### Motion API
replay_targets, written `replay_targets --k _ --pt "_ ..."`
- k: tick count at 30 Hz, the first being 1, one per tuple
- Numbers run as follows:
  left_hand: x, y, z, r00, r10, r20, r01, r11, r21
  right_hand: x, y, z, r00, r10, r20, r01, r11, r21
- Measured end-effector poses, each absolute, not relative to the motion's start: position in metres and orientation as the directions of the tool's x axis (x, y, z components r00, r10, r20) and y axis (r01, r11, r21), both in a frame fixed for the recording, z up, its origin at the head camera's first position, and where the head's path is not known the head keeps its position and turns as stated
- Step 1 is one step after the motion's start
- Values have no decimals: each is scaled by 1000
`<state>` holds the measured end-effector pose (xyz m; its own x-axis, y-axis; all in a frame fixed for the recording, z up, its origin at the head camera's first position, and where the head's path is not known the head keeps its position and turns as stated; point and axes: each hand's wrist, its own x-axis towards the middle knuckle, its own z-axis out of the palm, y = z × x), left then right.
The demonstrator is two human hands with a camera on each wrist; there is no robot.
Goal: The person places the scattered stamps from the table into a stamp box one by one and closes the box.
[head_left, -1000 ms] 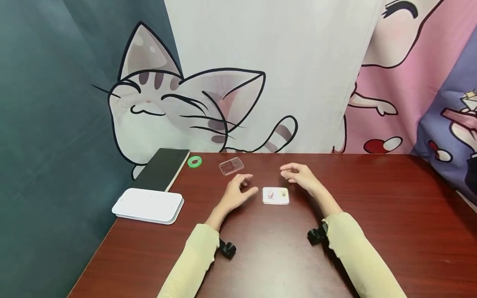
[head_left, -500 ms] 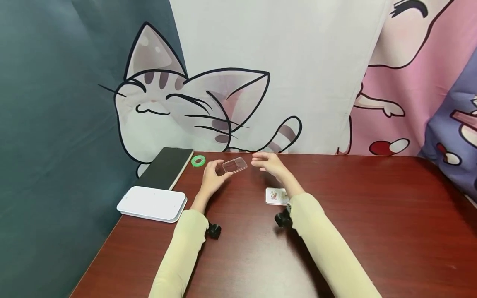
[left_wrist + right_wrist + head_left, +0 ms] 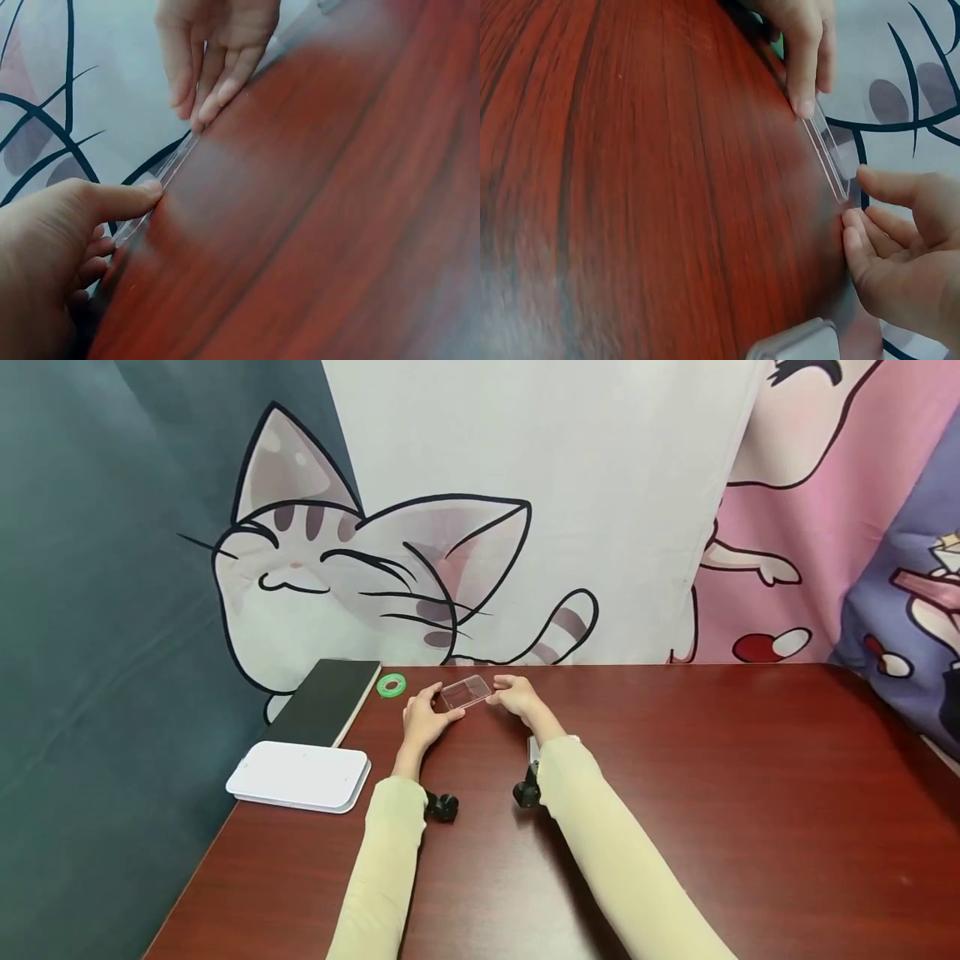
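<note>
A small clear plastic case (image 3: 467,692), rectangular and see-through, lies near the back edge of the table. My left hand (image 3: 423,722) pinches its left end; in the left wrist view the thumb (image 3: 142,199) presses along its near edge, with the other fingers behind. At the opposite end is my right hand (image 3: 519,698), its fingertips right at the case's corner. The right wrist view has that hand's thumb (image 3: 889,187) spread apart from its fingers, the case's end close by. Under my right sleeve, a small white case (image 3: 533,750) is mostly hidden.
Left of my hands, a green tape roll (image 3: 391,685) lies beside a black notebook (image 3: 324,700). A white flat box (image 3: 298,775) overlaps the notebook's near end. Behind the table (image 3: 750,793) hangs a cat-print cloth (image 3: 480,577).
Both hands have moved to the clear case from nearer the middle of the table. My left hand has taken its left end; my right hand has swung left to its right end.
</note>
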<state>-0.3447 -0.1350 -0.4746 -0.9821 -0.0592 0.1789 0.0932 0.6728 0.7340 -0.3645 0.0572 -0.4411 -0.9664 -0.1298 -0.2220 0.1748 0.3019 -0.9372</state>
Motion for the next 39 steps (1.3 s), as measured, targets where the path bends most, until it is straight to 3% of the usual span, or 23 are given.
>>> replay_targets --k 8,14,22,30,39 --pt "-344 -133 -478 -968 -63 242 128 707 695 -363 46 -444 -982 -30 -188 166 344 -924" --pt "-343 -135 -478 -963 -73 260 146 669 729 -362 44 -442 -978 -48 -201 179 290 -940" --pt "-338 -135 -476 -965 -93 244 167 498 851 -359 50 -432 -969 -78 -233 205 266 -942" --pt "-333 -117 -462 -959 -87 268 233 287 929 -355 75 -404 -982 -121 -144 105 281 -954" --pt "-324 -88 -447 -954 23 298 297 195 935 -347 129 -398 -944 -303 -129 47 266 -963"
